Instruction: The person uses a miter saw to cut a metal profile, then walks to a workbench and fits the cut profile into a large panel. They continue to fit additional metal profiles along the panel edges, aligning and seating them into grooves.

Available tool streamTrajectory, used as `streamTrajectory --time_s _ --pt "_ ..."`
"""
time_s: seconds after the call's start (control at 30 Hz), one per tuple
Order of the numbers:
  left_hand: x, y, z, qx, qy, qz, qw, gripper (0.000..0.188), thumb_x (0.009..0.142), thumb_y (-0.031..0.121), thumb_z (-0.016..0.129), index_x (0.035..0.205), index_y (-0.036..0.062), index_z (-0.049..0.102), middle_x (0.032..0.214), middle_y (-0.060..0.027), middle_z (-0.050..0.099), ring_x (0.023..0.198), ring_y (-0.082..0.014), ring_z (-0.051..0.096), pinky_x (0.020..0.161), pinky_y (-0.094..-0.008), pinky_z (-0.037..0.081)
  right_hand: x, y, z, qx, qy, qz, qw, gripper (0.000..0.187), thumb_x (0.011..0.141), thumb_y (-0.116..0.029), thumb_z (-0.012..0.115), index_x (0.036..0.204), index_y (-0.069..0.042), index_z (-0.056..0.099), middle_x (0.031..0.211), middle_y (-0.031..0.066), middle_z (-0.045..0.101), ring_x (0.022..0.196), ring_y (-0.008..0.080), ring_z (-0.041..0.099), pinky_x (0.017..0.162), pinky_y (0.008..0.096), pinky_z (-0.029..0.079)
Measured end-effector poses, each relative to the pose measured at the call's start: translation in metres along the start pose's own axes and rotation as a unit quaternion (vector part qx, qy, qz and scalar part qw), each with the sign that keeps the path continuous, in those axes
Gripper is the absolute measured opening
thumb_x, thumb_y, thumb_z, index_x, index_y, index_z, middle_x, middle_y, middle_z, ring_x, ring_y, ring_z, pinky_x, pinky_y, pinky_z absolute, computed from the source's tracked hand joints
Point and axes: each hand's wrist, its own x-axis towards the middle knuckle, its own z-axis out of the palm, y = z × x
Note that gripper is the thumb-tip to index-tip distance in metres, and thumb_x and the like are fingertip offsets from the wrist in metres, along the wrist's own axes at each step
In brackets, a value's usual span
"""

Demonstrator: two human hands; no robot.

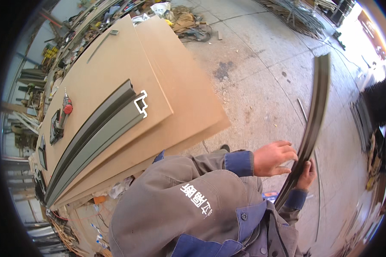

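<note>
A long dark grey-brown metal profile [316, 107] stands tilted on my right side, its far end raised above the floor and its lower part hidden by my jacket. Wrapped round its right edge is my right hand [306, 174], closed on it with the thumb along the near face. My left hand [273, 159] is at its left edge, fingertips at the metal, thumb and fingers apart. Two more profiles, a dark one [101, 115] and a greyer one [111, 132] with a white-edged hollow end, lie side by side on the board to my left.
Stacked brown boards [193, 100] fill the left side. On them are a cordless drill [64, 112] with a red part and a thin metal bar [102, 45]. A thin rod [318, 201] lies on the concrete floor [253, 85]. Dark stacked material [377, 103] stands far right.
</note>
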Motion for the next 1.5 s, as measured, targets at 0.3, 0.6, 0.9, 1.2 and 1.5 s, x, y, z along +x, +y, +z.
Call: streamTrajectory --time_s 0.3,0.6,0.9,1.2,1.5 --pt "0.076 -0.063 -0.103 0.019 0.141 -0.187 0.972 0.042 0.088 0.024 0.070 0.123 0.0064 0.056 0.120 -0.0166 0.059 0.114 -0.0343 0.056 0.097 -0.0410 0.046 0.302 -0.136 0.156 0.256 -0.097 -0.018 0.962 0.037 0.103 -0.035 0.045 0.117 -0.003 0.056 0.096 0.0132 0.064 0.082 0.0234 0.062 0.072 0.0365 0.054" --pt "0.137 -0.116 -0.126 0.256 0.357 -0.351 0.827 0.070 0.080 0.025 0.075 0.139 0.0046 0.044 0.138 -0.0207 0.047 0.129 -0.0394 0.044 0.108 -0.0464 0.036 0.457 -0.149 0.389 0.436 -0.480 0.106 0.754 0.030 0.100 -0.025 0.042 0.121 -0.005 0.049 0.106 0.0134 0.058 0.091 0.0250 0.057 0.081 0.0390 0.051" --pt "0.128 -0.132 -0.108 0.281 0.475 -0.525 0.648 0.049 0.083 0.013 0.063 0.130 0.0064 0.051 0.118 -0.0200 0.061 0.107 -0.0377 0.060 0.091 -0.0439 0.050 0.368 -0.131 0.549 0.286 -0.554 0.310 0.718 0.043 0.104 -0.041 0.041 0.108 0.000 0.054 0.096 0.0155 0.061 0.082 0.0294 0.059 0.080 0.0446 0.052" --pt "0.107 -0.154 -0.168 0.405 0.595 -0.485 0.497 0.024 0.087 0.008 0.062 0.110 0.0025 0.063 0.104 -0.0190 0.065 0.095 -0.0375 0.063 0.082 -0.0419 0.051 0.343 -0.179 0.665 0.283 -0.653 0.261 0.652 0.034 0.104 -0.032 0.045 0.101 -0.001 0.056 0.094 0.0140 0.062 0.086 0.0303 0.061 0.083 0.0444 0.052" --pt "0.080 -0.096 -0.140 0.420 0.587 -0.596 0.353 0.019 0.083 0.002 0.065 0.102 0.0024 0.066 0.096 -0.0140 0.060 0.092 -0.0346 0.056 0.083 -0.0414 0.045 0.320 -0.125 0.733 0.174 -0.687 0.287 0.645 0.032 0.102 -0.031 0.052 0.115 -0.003 0.060 0.101 0.0071 0.067 0.089 0.0214 0.066 0.077 0.0396 0.056"
